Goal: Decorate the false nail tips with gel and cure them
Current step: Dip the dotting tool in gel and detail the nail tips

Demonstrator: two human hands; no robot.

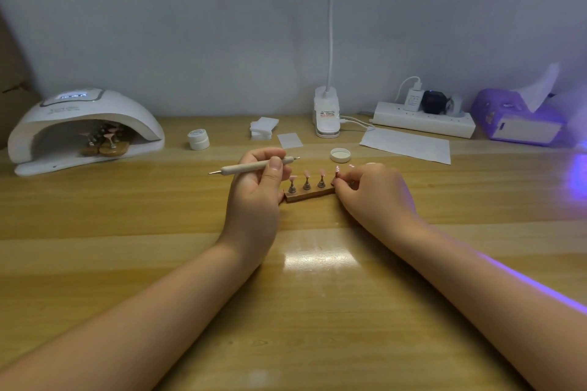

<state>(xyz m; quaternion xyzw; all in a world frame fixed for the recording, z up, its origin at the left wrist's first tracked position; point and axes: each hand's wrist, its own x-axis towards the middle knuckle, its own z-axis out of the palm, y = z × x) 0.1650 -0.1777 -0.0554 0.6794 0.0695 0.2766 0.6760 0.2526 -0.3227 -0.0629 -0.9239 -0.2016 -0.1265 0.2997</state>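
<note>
The right hand [370, 189] pinches a stand at the right end of the holder [309, 194], whose long axis runs left-right on the tabletop [158, 247]; the left hand [257, 181] grips the dotting pen [254, 166], level, just behind-left.

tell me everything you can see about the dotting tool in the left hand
The dotting tool is a slim rod with a pale, wood-like matte handle and a short metal tip at each end. It lies nearly level, slightly higher at its right end, above the table. The left hand pinches it near the right end, thumb in front and fingers curled behind. Nothing else touches it.
</note>
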